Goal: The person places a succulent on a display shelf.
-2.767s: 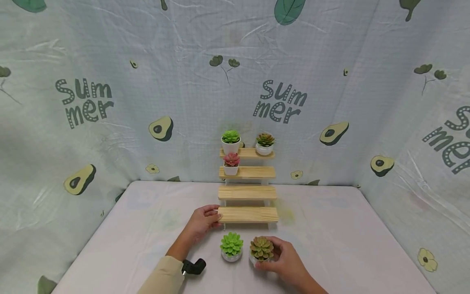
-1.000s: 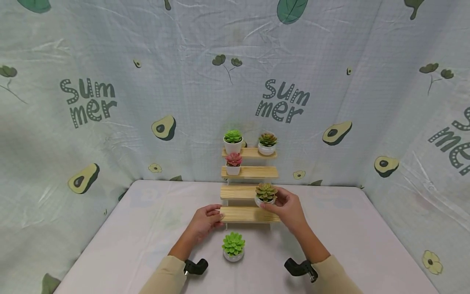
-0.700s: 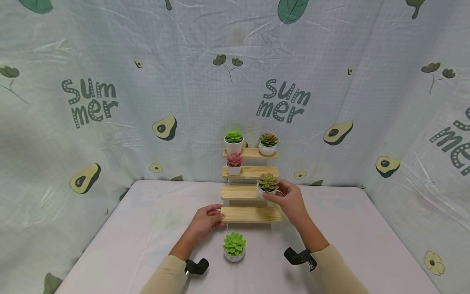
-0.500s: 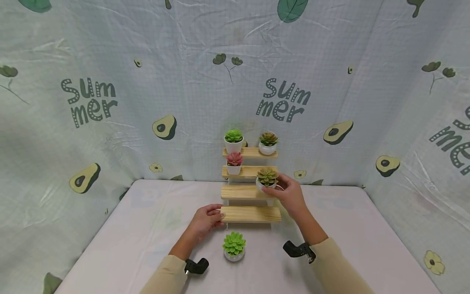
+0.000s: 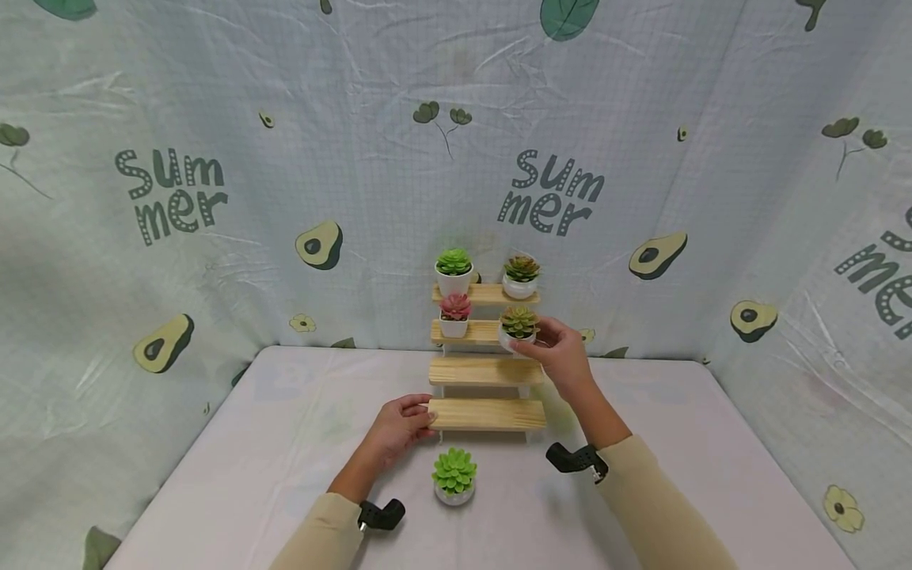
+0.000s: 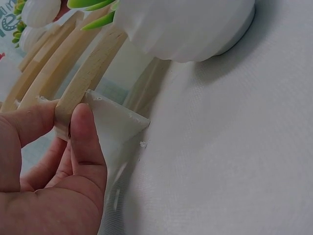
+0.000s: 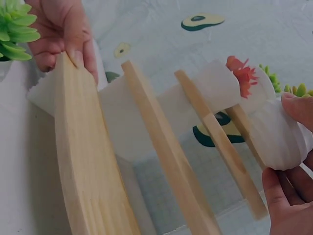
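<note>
A stepped wooden plant stand (image 5: 487, 415) with several slats stands mid-table. My left hand (image 5: 396, 431) pinches the left end of its lowest slat, thumb and fingers around the wood in the left wrist view. My right hand (image 5: 563, 356) holds a brownish-green potted succulent (image 5: 518, 323) by its white ribbed pot (image 7: 279, 134), at the right end of the second slat from the top. Whether the pot touches that slat, I cannot tell. A red succulent (image 5: 454, 315) sits at that slat's left end. On the top slat stand a green succulent (image 5: 454, 271) and a brown-green one (image 5: 521, 275).
A bright green succulent (image 5: 454, 475) in a white pot stands on the white table (image 5: 299, 451) in front of the stand. Behind rises a printed curtain (image 5: 399, 182) with avocados and lettering. Each wrist wears a black camera mount (image 5: 575, 458).
My right hand has picked the brownish-green succulent up from the table and carried it upward past the lower slats to the second slat from the top. My left hand stays on the lowest slat.
</note>
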